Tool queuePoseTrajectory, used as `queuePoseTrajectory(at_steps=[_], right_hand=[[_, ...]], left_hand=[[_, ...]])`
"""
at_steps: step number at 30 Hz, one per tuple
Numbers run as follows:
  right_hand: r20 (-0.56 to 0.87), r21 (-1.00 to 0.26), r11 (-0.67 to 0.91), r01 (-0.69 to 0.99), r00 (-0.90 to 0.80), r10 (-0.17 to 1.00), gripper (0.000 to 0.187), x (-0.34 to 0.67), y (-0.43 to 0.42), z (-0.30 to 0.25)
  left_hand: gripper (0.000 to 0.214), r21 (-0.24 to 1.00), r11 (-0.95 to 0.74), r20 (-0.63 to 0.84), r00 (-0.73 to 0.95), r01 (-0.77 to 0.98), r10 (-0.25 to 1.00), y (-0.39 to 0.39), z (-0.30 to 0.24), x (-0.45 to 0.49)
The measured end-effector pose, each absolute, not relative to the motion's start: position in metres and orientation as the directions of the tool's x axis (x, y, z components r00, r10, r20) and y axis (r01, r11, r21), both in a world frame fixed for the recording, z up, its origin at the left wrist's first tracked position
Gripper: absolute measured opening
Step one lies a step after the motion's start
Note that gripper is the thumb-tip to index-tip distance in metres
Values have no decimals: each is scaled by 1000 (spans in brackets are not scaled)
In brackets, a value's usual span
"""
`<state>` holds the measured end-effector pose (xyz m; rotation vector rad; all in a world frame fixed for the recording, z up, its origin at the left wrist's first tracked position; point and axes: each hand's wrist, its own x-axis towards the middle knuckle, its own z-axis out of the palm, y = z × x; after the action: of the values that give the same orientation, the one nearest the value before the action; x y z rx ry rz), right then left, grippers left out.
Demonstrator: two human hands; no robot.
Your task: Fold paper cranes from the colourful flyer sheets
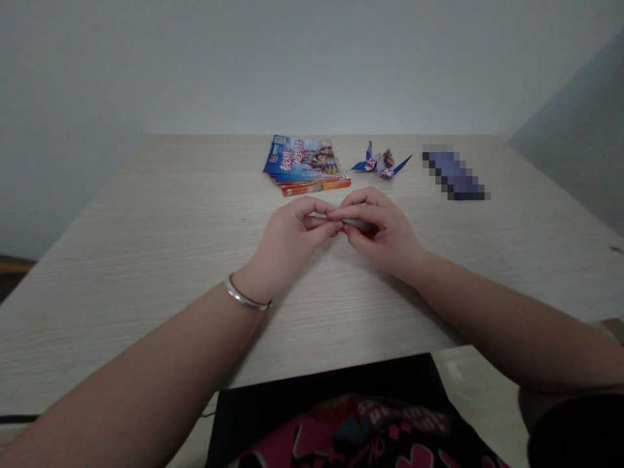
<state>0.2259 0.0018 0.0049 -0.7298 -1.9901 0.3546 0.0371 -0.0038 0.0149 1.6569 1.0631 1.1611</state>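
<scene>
My left hand (292, 237) and my right hand (377, 231) meet at the middle of a light wooden table (160, 214). Both are closed in a pinch, fingertips touching. Between them is a small folded piece of paper (359, 225), mostly hidden by the fingers, with a bit of red showing under my right hand. A silver bangle (244, 298) circles my left wrist. Both forearms rest on or just above the table's near edge.
A stack of colourful printed sheets (305, 164) lies beyond my hands. To its right sits a folded paper crane (383, 164) in blue, red and white. Further right lies a blurred dark blue object (455, 174). A pale wall stands behind the table.
</scene>
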Motion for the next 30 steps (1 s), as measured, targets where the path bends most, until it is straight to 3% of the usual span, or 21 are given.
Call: queuePoseTrajectory(at_steps=[7,13,20,24,30], right_hand=[[628,-606,658,447,-239,740,17,233,4,6],[626,-582,686,436,-299,721,9,233,4,8],[678,-516,744,424,-328,658,9,235,4,7],[717,-448,741,500,-294,632,10,237,6,7],[695,-466,736,491,-312,648,8,236,4,12]], left_hand=[[11,953,-278,243,245,122,939,-2,14,35],[6,881,-414,352,265,231,898,-2,15,32],[9,934,-340,292,317,106,902,-1,14,32],[9,936,-339,294,321,95,900,-1,15,33],[17,922,-379,333,335,81,882,-3,15,35]])
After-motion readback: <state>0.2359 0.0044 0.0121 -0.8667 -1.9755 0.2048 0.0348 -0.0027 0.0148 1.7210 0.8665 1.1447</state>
